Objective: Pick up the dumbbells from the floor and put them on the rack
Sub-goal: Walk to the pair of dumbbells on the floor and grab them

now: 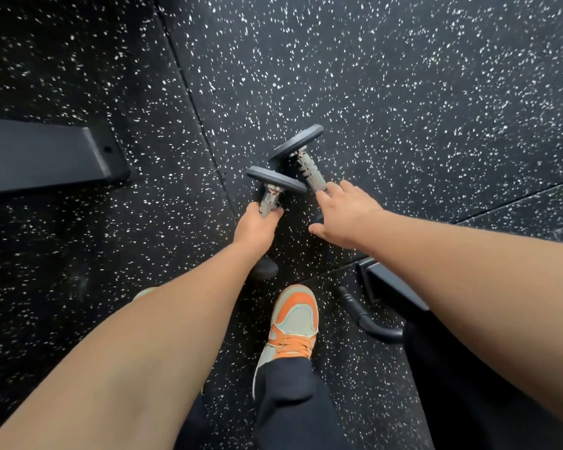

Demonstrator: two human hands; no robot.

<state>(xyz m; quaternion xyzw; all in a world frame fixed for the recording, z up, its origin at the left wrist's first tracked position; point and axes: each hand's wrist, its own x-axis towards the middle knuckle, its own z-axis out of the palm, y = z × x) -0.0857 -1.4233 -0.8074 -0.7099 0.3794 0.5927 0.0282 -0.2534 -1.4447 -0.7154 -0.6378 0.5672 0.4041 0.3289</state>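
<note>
Fingers of the left hand (257, 227) clamp one dumbbell (272, 191), while the right hand (345, 219), fingers spread, touches the other dumbbell (307, 160) on the floor (403, 92).

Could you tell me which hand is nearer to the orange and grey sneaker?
Left. The left hand sits just up-left of the orange and grey sneaker, gripping a dumbbell handle; the right hand reaches farther up-right, fingers spread.
</note>
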